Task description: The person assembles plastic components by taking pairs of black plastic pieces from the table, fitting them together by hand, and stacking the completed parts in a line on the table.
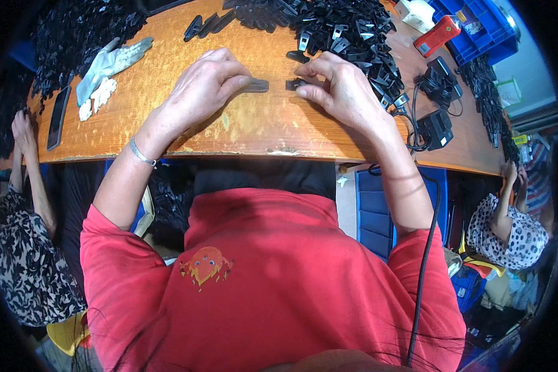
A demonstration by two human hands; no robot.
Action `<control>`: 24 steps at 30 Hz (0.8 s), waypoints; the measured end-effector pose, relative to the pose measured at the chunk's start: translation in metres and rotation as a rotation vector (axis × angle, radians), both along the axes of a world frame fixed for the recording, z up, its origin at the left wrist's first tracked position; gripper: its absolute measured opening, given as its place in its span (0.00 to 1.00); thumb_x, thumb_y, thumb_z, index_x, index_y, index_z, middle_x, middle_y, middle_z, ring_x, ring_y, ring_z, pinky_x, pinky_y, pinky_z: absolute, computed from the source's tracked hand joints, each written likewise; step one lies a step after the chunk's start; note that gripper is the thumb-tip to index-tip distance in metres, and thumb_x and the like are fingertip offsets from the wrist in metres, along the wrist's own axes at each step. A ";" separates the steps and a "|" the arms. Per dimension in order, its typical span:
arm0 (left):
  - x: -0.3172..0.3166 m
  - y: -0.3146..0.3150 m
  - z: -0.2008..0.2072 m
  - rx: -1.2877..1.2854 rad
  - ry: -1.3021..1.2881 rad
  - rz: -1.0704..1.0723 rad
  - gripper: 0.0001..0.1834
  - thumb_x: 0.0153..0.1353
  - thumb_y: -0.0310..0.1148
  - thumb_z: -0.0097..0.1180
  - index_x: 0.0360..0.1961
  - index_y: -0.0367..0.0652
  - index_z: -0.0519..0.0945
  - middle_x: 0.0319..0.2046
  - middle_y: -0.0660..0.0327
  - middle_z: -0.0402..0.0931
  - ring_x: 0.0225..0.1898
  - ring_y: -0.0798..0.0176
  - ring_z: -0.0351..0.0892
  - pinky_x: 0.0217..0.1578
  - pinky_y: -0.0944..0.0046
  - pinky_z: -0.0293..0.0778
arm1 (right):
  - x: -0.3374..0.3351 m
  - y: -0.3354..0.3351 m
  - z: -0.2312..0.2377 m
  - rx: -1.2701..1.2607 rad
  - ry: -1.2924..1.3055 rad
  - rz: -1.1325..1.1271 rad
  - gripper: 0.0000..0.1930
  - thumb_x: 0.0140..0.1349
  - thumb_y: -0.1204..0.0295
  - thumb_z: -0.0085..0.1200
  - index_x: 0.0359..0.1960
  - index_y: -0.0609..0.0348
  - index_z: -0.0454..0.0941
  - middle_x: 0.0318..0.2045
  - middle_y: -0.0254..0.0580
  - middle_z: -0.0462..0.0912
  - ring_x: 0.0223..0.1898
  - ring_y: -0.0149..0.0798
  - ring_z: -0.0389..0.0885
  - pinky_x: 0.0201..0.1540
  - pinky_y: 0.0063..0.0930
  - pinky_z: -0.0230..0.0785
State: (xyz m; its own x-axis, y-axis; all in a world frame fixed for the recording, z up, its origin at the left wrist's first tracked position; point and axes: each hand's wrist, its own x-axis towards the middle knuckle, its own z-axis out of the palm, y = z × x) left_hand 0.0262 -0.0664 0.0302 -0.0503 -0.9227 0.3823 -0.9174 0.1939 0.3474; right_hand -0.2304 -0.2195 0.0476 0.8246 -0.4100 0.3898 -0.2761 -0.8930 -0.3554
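My left hand (209, 85) is closed in a pinch over the table, and a flat, dark, elongated plastic piece (256, 86) sticks out to the right from its fingertips. Facing it across a small gap, my right hand (342, 90) pinches a small black plastic piece (295, 84) between thumb and fingers. The two pieces are apart. Just beyond my right hand lies a big heap of black clip-like parts (347, 37), some with shiny metal-looking faces. Another dark piece (297, 56) lies by that hand's fingers.
The worn wooden table (260, 127) holds loose black pieces (208, 25) at the far side. Left: a glove (108, 65), phone (58, 118) and a dark heap (74, 31). Right: black adapters with cables (437, 127), a red pack (437, 36) and blue crate (483, 31). Co-workers sit both sides.
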 end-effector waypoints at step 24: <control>-0.032 0.012 0.014 -0.112 0.223 0.183 0.10 0.66 0.33 0.71 0.44 0.39 0.87 0.36 0.59 0.84 0.38 0.62 0.84 0.41 0.62 0.79 | 0.028 0.024 -0.008 0.019 -0.252 0.022 0.10 0.58 0.71 0.71 0.40 0.59 0.87 0.37 0.48 0.84 0.39 0.56 0.87 0.41 0.46 0.80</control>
